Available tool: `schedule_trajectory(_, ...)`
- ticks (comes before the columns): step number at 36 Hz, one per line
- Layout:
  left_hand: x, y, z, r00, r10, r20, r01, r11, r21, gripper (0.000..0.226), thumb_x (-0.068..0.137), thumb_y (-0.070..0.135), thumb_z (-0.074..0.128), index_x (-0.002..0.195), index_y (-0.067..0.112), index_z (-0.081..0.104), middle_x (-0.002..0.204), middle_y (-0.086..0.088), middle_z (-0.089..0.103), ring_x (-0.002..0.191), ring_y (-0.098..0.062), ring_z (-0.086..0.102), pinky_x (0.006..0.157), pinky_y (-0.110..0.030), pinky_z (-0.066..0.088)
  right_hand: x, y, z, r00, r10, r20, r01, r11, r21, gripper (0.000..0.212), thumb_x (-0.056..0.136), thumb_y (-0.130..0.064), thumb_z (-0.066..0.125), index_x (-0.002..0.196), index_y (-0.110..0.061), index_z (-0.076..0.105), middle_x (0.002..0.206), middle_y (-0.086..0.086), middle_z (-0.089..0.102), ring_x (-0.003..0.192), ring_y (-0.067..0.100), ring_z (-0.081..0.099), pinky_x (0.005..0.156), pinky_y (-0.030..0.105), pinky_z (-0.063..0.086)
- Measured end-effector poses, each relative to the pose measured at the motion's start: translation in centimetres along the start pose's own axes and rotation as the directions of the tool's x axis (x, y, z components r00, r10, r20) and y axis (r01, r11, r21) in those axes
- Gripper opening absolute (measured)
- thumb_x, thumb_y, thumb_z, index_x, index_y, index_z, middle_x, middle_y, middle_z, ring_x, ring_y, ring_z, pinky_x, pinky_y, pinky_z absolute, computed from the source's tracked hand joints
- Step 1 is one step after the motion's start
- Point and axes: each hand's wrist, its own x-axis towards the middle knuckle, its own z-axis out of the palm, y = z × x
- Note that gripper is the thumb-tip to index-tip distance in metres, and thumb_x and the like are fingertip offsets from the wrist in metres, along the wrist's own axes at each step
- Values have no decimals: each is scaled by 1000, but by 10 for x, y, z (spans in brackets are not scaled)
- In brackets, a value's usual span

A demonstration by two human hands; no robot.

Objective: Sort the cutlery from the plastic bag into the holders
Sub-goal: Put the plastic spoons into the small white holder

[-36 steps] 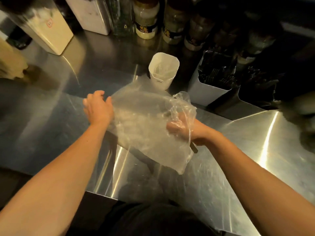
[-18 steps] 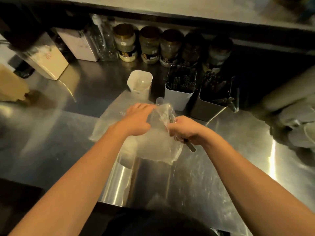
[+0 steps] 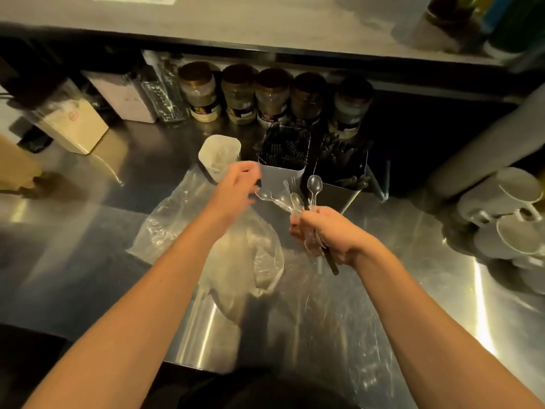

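Right hand [image 3: 327, 231] grips a cutlery bunch [image 3: 298, 202]; left hand [image 3: 236, 190], just left of that grip, pinches one clear spoon [image 3: 267, 196]; bag [image 3: 250, 252] lies below.

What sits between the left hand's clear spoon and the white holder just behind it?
Nothing visible. The left hand pinches a clear spoon right beside the white holder, whose open top faces up. The plastic bag lies on the counter below, out of the way.
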Motion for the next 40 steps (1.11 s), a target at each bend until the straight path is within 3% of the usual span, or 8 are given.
schedule_trajectory(2, -2, 13, 16, 992, -35, 123, 44, 997, -70, 26, 100, 42, 54, 118, 24, 60, 121, 2, 65, 104, -16, 64, 82, -33, 57, -1, -3, 4, 999, -20, 40, 17, 998, 65, 26, 98, -9, 52, 73, -15, 52, 62, 1, 52, 50, 13, 38, 45, 23, 23)
schedule_trajectory(4, -2, 16, 27, 990, 24, 141, -30, 999, 41, 24, 97, 45, 59, 110, 27, 66, 113, 4, 67, 100, -12, 64, 74, -29, 57, -2, -6, 8, 997, -36, 66, 28, 993, 115, 25, 99, -7, 48, 75, -15, 49, 61, -1, 51, 46, 9, 40, 44, 22, 24)
schedule_trajectory(8, 4, 13, 33, 990, 130, 53, -137, 977, 164, 8, 95, 34, 66, 98, 28, 70, 90, 11, 62, 82, -6, 57, 71, -25, 47, -3, -5, 15, 995, -73, 66, 66, 992, 110, 30, 98, -7, 50, 69, -15, 49, 59, 0, 52, 43, 11, 40, 42, 21, 28)
schedule_trajectory(15, 13, 11, 31, 959, 214, -185, -172, 960, 220, 11, 100, 31, 55, 90, 29, 59, 88, 6, 62, 78, -11, 56, 76, -34, 49, 1, 2, 27, 995, -89, 54, 87, 995, 44, 22, 94, -6, 53, 72, -8, 53, 65, 9, 49, 49, 16, 36, 43, 25, 24)
schedule_trajectory(20, 25, 21, 20, 864, 326, -384, -260, 941, 214, 15, 103, 27, 50, 89, 26, 54, 82, 8, 57, 76, -10, 54, 66, -23, 44, 3, 7, 30, 990, -106, 91, 104, 994, 33, 23, 93, -10, 56, 70, -10, 52, 68, 12, 49, 46, 16, 35, 44, 28, 21)
schedule_trajectory(26, 51, 56, 0, 684, 396, -613, -412, 903, 125, 8, 104, 21, 49, 99, 17, 53, 85, 13, 53, 69, 9, 48, 68, -12, 43, 5, 3, 27, 987, -65, 146, 38, 983, 181, 30, 98, -7, 52, 68, -14, 48, 66, 5, 49, 46, 11, 34, 49, 30, 12)
schedule_trajectory(34, 92, 84, 4, 634, 615, -469, -553, 784, 282, 2, 100, 19, 53, 100, 18, 55, 91, 12, 56, 81, -1, 52, 77, -15, 45, 13, -4, 15, 993, -62, 97, 42, 978, 204, 27, 97, -10, 53, 71, -14, 49, 67, 4, 50, 45, 12, 31, 46, 29, 14)
schedule_trajectory(40, 115, 75, 12, 650, 737, -185, -600, 647, 470, 7, 95, 17, 62, 98, 11, 62, 99, -1, 57, 86, -9, 55, 77, -21, 49, 16, -10, 9, 998, -41, 52, 29, 976, 215, 27, 99, -7, 51, 72, -12, 49, 67, 5, 50, 44, 9, 34, 44, 23, 18)
